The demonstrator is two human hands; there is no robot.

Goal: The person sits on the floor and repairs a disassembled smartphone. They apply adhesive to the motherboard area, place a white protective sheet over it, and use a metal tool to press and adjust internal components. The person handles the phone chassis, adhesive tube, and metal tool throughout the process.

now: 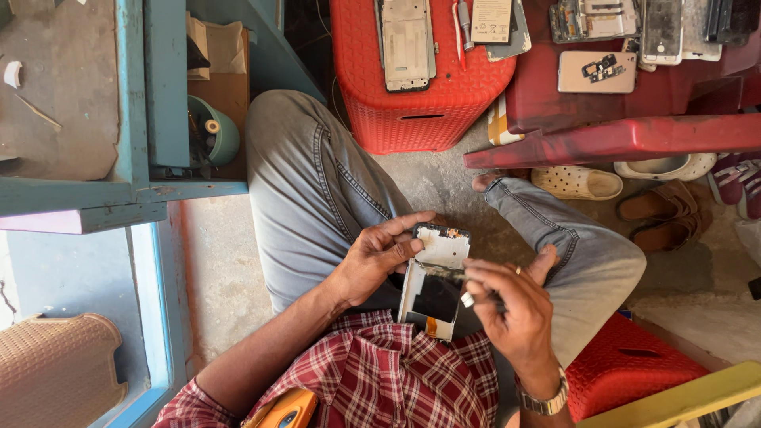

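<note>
An opened phone frame (434, 279), white inside with a black panel and an orange flex strip at its near end, rests over my lap. My left hand (379, 255) grips its left edge, thumb on the top corner. My right hand (511, 305), with a ring and a metal wristwatch, pinches a small thin tool whose tip touches the middle of the frame. The tool itself is mostly hidden by my fingers.
A red plastic stool (420, 103) ahead carries a phone chassis and parts. A red table (618, 135) at right holds several phones and pieces. Sandals (579, 182) lie under it. A blue cabinet (151, 103) stands at left, another red stool (626, 364) at my right.
</note>
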